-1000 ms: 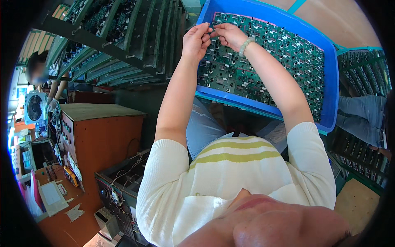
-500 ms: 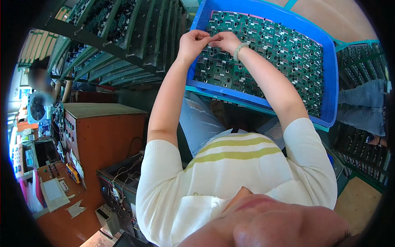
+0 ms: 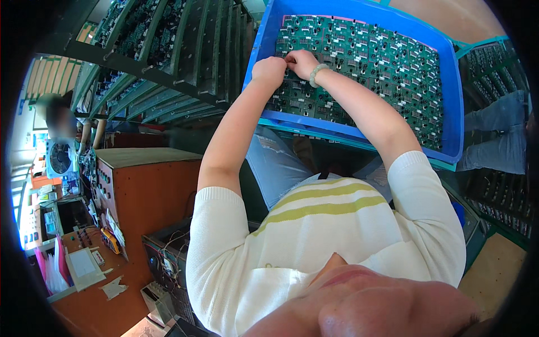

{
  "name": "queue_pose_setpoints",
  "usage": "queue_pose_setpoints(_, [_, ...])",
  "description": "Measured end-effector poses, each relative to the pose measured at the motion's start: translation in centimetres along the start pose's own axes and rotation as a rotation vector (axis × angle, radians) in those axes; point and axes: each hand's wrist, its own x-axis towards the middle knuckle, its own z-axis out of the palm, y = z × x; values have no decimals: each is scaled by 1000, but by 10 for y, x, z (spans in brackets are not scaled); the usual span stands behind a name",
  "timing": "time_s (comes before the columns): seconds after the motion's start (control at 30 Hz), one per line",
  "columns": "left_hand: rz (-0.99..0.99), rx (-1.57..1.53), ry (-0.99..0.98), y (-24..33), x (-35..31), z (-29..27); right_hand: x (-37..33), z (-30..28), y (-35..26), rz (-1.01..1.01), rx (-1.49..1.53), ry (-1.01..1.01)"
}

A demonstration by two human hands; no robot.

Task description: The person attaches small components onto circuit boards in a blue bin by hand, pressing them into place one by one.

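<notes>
Both my hands are over the left part of a blue plastic tray, in which green circuit boards lie in a packed layer. My left hand is curled closed, back of the hand up, at the boards' left edge. Close beside it, my right hand has thumb and fingers pinched together, pointing at the left one. Whatever sits between the fingertips is hidden or too small to make out. A pale green bead bracelet circles my right wrist. The boards carry small black, white and silver parts.
Left of the tray stands a dark green metal rack holding more boards. An orange-brown cabinet and a workbench with a yellow meter are at the left. Behind it sits another person near a fan. At right, someone in jeans stands by another rack.
My hands have come slightly nearer to me over the boards. The left hand has turned so its knuckles face up, its fingers now curled out of sight. The whole view has shifted a little.
</notes>
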Motion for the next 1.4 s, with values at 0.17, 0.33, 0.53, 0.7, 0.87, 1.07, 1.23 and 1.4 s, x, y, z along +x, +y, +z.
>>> queue_pose_setpoints(0.17, [-66,-51,5,5,2,7,-2,5,2,-180,-156,7])
queue_pose_setpoints(0.33, [-152,-71,2,7,0,6,-4,5,-2,-201,-179,-29])
queue_pose_setpoints(0.53, [-217,-77,2,12,0,5,-3,8,2,-187,-184,-28])
queue_pose_setpoints(0.7, [-238,-81,-9,12,2,7,-1,6,6,-202,-275,-102])
queue_pose_setpoints(0.87, [-260,-97,-36,13,2,6,-7,7,2,-196,-175,-9])
queue_pose_setpoints(1.07, [-239,-93,-51,15,1,5,-5,8,4,-161,-263,-58])
queue_pose_setpoints(1.23, [-277,-117,-30,15,2,6,-3,4,0,-138,-313,-97])
queue_pose_setpoints(1.4, [-286,-114,-38,15,1,4,-7,-3,-5,-86,-309,-189])
